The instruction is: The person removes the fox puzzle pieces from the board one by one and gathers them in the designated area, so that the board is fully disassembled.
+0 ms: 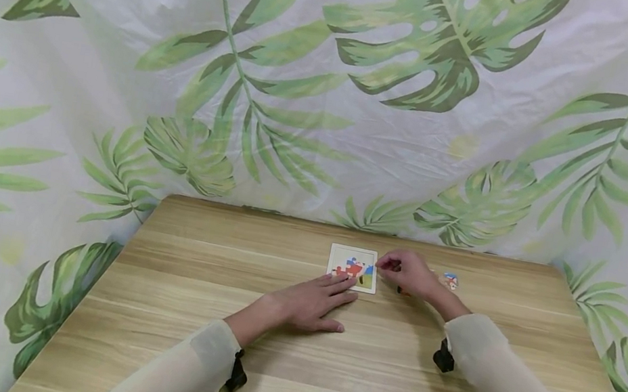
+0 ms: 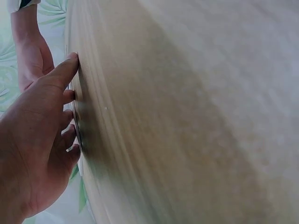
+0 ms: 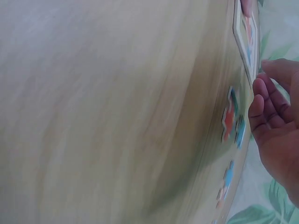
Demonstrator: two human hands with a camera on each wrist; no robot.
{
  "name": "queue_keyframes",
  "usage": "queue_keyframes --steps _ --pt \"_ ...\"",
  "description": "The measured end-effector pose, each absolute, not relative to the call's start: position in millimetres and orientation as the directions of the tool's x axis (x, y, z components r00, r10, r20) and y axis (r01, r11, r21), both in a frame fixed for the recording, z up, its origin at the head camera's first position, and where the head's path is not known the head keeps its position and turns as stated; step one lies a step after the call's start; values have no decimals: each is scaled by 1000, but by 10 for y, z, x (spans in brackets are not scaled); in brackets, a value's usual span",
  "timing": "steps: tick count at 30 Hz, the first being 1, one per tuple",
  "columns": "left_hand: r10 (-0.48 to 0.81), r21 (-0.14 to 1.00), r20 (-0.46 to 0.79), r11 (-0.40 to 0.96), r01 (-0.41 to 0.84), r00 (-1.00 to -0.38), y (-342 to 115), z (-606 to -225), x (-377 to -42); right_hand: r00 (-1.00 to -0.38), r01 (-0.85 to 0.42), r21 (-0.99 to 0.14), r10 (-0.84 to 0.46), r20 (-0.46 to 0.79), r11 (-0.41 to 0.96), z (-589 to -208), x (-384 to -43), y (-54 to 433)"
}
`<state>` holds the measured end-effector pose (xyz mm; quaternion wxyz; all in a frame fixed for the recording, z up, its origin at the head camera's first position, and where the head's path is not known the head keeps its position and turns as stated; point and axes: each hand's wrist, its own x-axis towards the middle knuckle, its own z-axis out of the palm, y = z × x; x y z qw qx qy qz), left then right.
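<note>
A square jigsaw board (image 1: 338,249) with a pale frame lies near the table's far side, partly filled with red, blue, yellow and green pieces. My left hand (image 1: 312,302) rests with straight fingers over its lower left edge; in the left wrist view the left hand (image 2: 35,135) lies flat along the tabletop. At the board's right edge hovers my right hand (image 1: 409,274), thumb and forefinger close together and the other fingers curled. Whether they pinch a piece is hidden. In the right wrist view, an orange-red puzzle piece (image 3: 228,119) lies below the right hand (image 3: 280,116).
More loose puzzle pieces (image 1: 450,280) lie to the right of the board, some partly behind the right hand. The wood-grain table (image 1: 208,241) ends at a leaf-patterned curtain (image 1: 313,120). Black wrist cameras (image 1: 444,357) hang under both sleeves.
</note>
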<state>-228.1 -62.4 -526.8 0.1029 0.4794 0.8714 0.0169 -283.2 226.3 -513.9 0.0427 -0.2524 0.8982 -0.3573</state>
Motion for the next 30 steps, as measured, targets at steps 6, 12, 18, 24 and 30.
queue_keyframes --steps 6,12,18,24,30 --pt "826 130 -192 556 821 -529 -616 -5251 -2280 -855 -437 -671 -508 103 599 -5159 -2930 2096" --pt "833 139 -179 547 825 -523 -613 -5253 -2284 -836 -450 -674 -542 86 586 -5170 -3010 1994" --pt "838 133 -181 539 831 -515 -600 -5233 -2284 -822 -437 -698 -567 54 567 -5173 -3056 1935" --pt "835 100 -192 540 836 -516 -585 -5212 -2283 -804 -457 -687 -593 48 564 -5184 -3097 1914" --pt "829 91 -196 547 832 -524 -582 -5184 -2280 -784 -472 -683 -620 36 557 -5168 -3128 1897"
